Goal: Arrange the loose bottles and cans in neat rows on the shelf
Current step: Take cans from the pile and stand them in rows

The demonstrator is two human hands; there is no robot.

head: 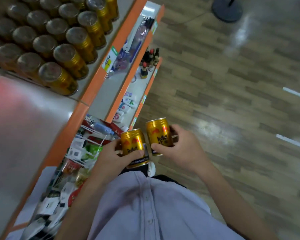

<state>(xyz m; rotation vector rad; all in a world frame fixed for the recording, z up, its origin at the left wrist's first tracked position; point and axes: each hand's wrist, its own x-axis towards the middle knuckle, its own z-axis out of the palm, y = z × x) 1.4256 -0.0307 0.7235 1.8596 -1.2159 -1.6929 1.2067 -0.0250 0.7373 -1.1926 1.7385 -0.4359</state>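
Observation:
My left hand point(109, 153) grips a gold can point(132, 144) with a red bull logo, held upright in front of my body. Just to its right, my right hand point(182, 146) grips a second gold can point(158, 135) of the same kind. Both cans hang over the aisle, below the top shelf point(24, 122). On that shelf, at the upper left, several gold cans point(59, 49) stand in neat diagonal rows with their lids up. The shelf surface nearer to me is bare and grey.
An orange shelf edge point(97, 75) runs diagonally. Lower shelves hold small dark bottles point(150, 61), packets and a wire basket of goods point(80, 153). Wood-pattern floor point(232, 84) spreads to the right, with a dark round stand base point(227, 9) at the top.

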